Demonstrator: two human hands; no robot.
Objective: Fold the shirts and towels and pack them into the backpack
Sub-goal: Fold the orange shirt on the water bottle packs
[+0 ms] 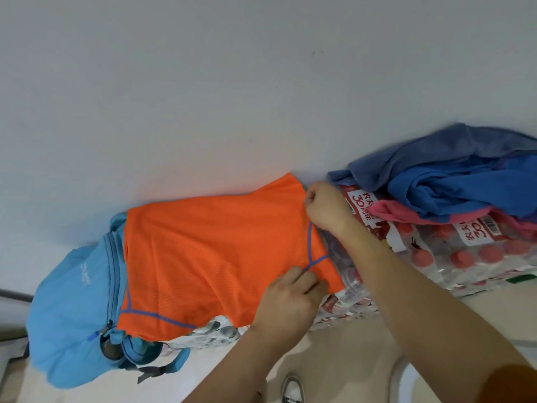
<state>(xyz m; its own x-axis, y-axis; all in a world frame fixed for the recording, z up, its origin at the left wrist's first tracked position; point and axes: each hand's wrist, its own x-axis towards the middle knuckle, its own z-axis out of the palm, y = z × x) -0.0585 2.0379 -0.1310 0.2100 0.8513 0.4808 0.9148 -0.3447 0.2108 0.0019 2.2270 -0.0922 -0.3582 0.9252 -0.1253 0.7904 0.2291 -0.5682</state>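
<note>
Grip pinching right end of orange shirt [215, 251], right hand [322, 209] at far corner, left hand [290, 298] at near seam, shirt spread on water-bottle packs [421, 257], long axis running leftward from both hands onto backpack [72, 301], fold likely toward it.

- Likely a plain room or storage corner in a home. Which of the two cannot be told.
- A bare white wall [203, 82] fills the upper half of the view.
- Shrink-wrapped water packs [465, 257] with red caps stand against the wall on a pale beige floor [334, 359] and serve as a makeshift table.
- A shirt [218, 251] is spread over the packs, a backpack [72, 301] is at its left end, and loose clothes [450, 181] are heaped on the right.
- A shoe [292, 388] shows on the floor.
</note>
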